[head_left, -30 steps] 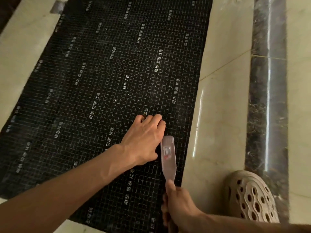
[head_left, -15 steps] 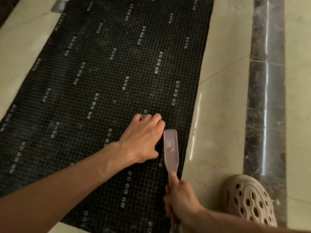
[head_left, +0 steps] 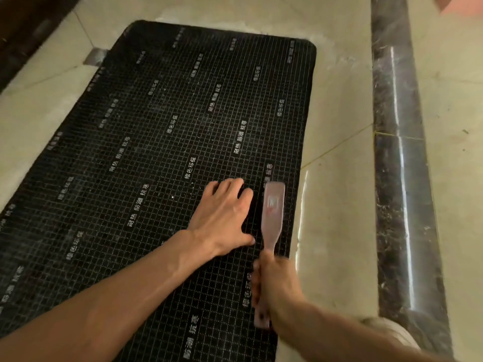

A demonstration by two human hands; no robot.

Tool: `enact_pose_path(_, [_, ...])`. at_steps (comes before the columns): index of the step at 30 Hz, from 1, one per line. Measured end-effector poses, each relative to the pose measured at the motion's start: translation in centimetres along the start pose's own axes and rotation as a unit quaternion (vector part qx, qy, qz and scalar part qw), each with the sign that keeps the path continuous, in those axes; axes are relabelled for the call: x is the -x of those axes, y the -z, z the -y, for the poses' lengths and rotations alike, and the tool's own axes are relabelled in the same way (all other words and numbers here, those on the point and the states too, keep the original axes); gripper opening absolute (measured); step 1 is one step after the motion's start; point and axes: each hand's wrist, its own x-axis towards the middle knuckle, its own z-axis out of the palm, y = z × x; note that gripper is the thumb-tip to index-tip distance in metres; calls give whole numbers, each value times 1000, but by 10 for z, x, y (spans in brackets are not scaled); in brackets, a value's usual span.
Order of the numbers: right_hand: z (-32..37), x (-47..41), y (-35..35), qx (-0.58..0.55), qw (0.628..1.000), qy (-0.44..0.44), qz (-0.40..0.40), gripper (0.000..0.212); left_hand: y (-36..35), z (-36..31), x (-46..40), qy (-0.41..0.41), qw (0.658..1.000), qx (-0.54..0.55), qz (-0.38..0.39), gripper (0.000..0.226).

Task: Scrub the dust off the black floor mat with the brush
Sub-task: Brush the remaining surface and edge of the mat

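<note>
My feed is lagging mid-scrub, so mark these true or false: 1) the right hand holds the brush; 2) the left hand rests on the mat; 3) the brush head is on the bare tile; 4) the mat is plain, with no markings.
1) True: the right hand grips the pale pink plastic brush by its handle.
2) True: the left hand lies flat on the black grid-patterned floor mat.
3) False: the brush head is over the mat, near its right edge.
4) False: the mat bears white grid lines and printed characters.

Left hand (head_left: pixel 224 215) flat on black mat (head_left: pixel 162 142), right hand (head_left: pixel 277 283) gripping brush (head_left: pixel 273 212)
</note>
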Motion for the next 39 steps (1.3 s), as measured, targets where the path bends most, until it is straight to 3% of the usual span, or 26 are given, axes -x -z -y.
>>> enact_pose_path(4, [13, -8, 16, -41, 998, 35, 12, 39, -3, 4, -8, -8, 1000, 8, 27, 110])
enact_pose_path(7, [64, -46, 18, -55, 997, 58, -22, 37, -1, 4, -11, -19, 999, 3, 34, 105])
enact_pose_path(12, [94, -46, 14, -121, 990, -9, 77, 39, 4, 1, -14, -31, 999, -1, 16, 69])
enact_pose_path(16, [43, -27, 25, -47, 995, -37, 84, 56, 9, 0, -18, -30, 998, -20, 53, 103])
enact_pose_path(20, [30, -26, 38, -13, 999, 36, 11, 50, 9, 1, -19, -25, 998, -19, 63, 111])
enact_pose_path(25, [93, -75, 43, 69, 987, 129, -63, 43, 11, 0, -21, -29, 997, -29, 59, 106])
enact_pose_path(29, [155, -108, 40, -3, 993, 107, -54, 33, 16, -3, -25, -41, 994, -66, 71, 112])
enact_pose_path(33, [130, -88, 35, 101, 985, 127, -66, 44, 20, -4, -26, -45, 994, -68, 70, 104])
enact_pose_path(37, [58, -51, 40, 106, 987, 116, -40, 51, 20, -5, -33, -32, 997, -55, 40, 95])
enact_pose_path(39, [56, -54, 43, 83, 987, 128, -43, 52, 19, -11, -39, -15, 998, -57, 20, 93])
